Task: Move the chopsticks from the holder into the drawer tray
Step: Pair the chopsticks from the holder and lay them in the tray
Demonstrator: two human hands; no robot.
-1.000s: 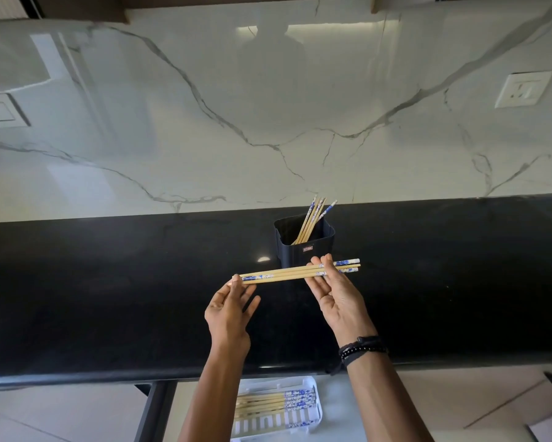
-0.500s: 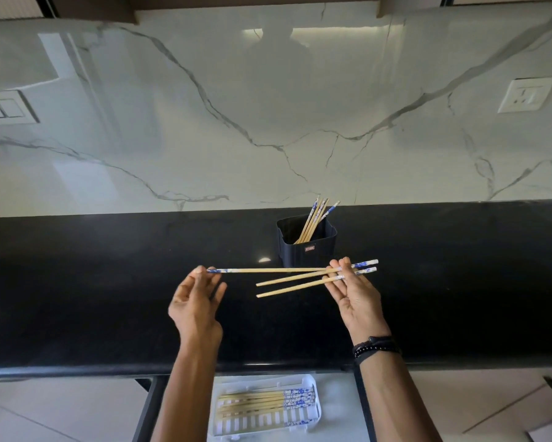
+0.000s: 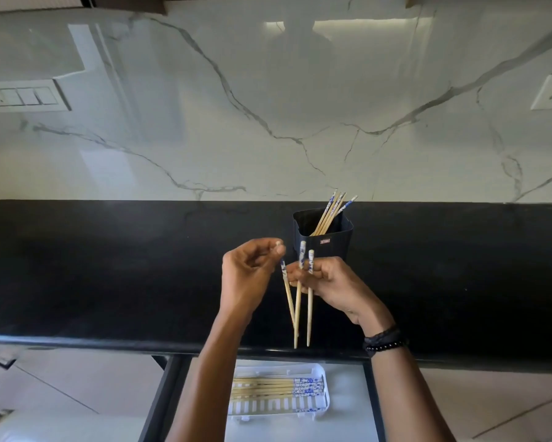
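Head — chopsticks (image 3: 309, 311) in right hand (image 3: 335, 285), left hand (image 3: 246, 272) pinching.

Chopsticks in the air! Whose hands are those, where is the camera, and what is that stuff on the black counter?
There is no machine here: these are a person's two bare hands. The camera is worn on the person's head and looks forward and down, so you see the arms the way the person does. The right hand grips two chopsticks upright. The fingers of the left hand seem to pinch the top of a third chopstick. On the black counter stands a dark holder with more chopsticks leaning in it. Below the counter's edge a drawer is open. The white tray in it already holds a row of chopsticks. The job is to move them all from the holder to the tray.
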